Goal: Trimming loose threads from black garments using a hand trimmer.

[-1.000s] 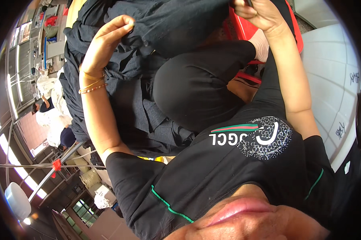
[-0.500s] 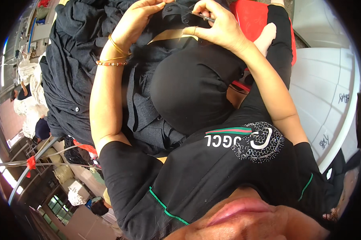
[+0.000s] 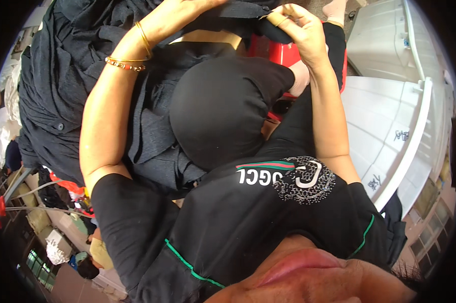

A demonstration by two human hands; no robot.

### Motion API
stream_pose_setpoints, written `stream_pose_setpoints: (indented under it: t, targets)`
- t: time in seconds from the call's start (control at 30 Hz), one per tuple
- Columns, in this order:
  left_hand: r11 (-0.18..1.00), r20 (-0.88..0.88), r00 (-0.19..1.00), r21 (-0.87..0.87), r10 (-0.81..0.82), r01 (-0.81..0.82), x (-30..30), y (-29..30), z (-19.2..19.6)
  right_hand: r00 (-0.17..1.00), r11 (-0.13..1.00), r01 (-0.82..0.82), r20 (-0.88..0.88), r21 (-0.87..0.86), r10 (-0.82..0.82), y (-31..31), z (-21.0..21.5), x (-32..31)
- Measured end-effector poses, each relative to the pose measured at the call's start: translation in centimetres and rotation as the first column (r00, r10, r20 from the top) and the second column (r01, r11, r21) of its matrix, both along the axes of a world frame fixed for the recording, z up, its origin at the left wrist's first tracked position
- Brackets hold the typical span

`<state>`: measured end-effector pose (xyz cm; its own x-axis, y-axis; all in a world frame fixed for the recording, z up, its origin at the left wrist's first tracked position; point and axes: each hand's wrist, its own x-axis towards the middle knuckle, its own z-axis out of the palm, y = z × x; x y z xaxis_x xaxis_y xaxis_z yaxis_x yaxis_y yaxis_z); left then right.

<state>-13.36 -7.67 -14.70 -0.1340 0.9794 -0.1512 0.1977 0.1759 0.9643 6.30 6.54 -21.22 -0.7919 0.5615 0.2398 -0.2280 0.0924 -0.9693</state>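
Note:
A dark charcoal garment (image 3: 238, 11) with a small button near its edge is drawn out between my two hands at the top of the view. My right hand (image 3: 309, 38) pinches the garment's edge between thumb and fingers, and a thin ring-like band circles one digit. My left hand (image 3: 180, 15) is at the garment's other end, fingers together on the cloth; its fingertips are partly cut off by the upper edge. Whether the small metal tool is still in my right hand cannot be made out.
A big heap of dark garments (image 3: 51, 86) lies at my left and over my lap. Beyond my right leg are a red plastic seat (image 3: 276, 53) and a white panel (image 3: 374, 106) with a white rail (image 3: 407, 146). Other people and pale cloth piles appear at far left.
My right hand has turned upward and moved right, now gripping cloth; the metal tool seen in it before no longer shows. The garment edge is stretched rightward. The whole view has shifted.

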Motion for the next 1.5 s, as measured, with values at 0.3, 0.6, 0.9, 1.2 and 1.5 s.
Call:
stream_pose_setpoints:
  t: [0.3,0.6,0.9,1.2,1.5]
  targets:
    - [0.932,-0.601,0.795,0.235,-0.083,0.275,0.3,0.3,-1.1,0.994,0.967,-0.034,0.09,-0.252,0.058,3.4,1.5,2.3]
    - [0.991,0.549,0.835,-0.089,-0.031,0.096,0.2,-0.1,-0.7,0.994,1.0,-0.001,0.107,0.01,0.0,3.3,1.2,1.7]
    - [0.963,0.555,0.805,0.259,-0.209,0.072,-1.8,1.0,-3.9,0.978,0.984,0.141,0.141,0.105,-0.155,0.7,2.4,0.4]
    - [0.999,0.569,0.822,0.004,0.027,-0.036,-0.8,0.2,-1.7,0.978,0.633,0.148,-0.018,0.76,-0.207,-2.2,5.8,0.5]
    - [1.0,0.555,0.832,0.018,0.0,-0.012,-1.1,0.4,-2.0,0.981,0.703,0.115,0.03,0.701,-0.191,-1.9,5.3,0.0]
